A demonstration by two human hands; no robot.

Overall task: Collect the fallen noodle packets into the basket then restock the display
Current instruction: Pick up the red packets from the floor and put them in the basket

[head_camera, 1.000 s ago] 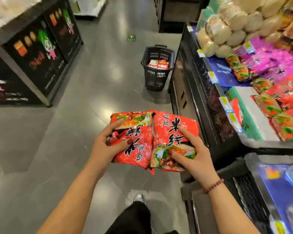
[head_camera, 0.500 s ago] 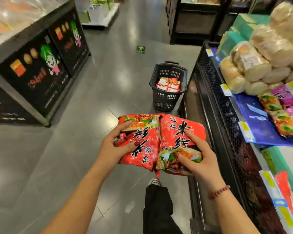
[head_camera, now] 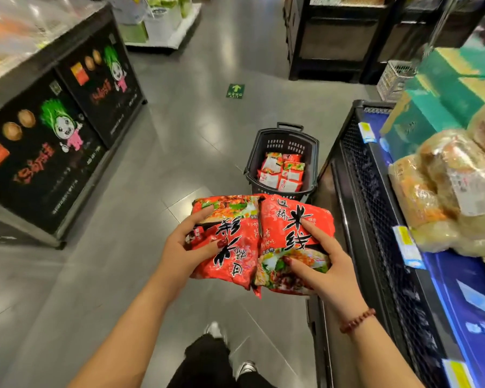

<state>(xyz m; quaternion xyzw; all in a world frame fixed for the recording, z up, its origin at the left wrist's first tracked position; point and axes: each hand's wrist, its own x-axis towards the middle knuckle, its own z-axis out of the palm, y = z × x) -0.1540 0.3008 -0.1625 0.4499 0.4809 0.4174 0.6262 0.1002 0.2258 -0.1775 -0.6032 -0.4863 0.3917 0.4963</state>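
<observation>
Straight ahead, basket [head_camera: 284, 144] now nearer.

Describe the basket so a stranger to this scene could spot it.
Follow the black mesh-fronted display shelf along the aisle's right side. Near its far end a black plastic basket stands on the grey floor. Unlike the white wire basket further back, it holds red noodle packets.

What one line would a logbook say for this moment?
left hand: grips red noodle packet | right hand: grips second red packet | basket: on floor ahead, holds collected packets
</observation>
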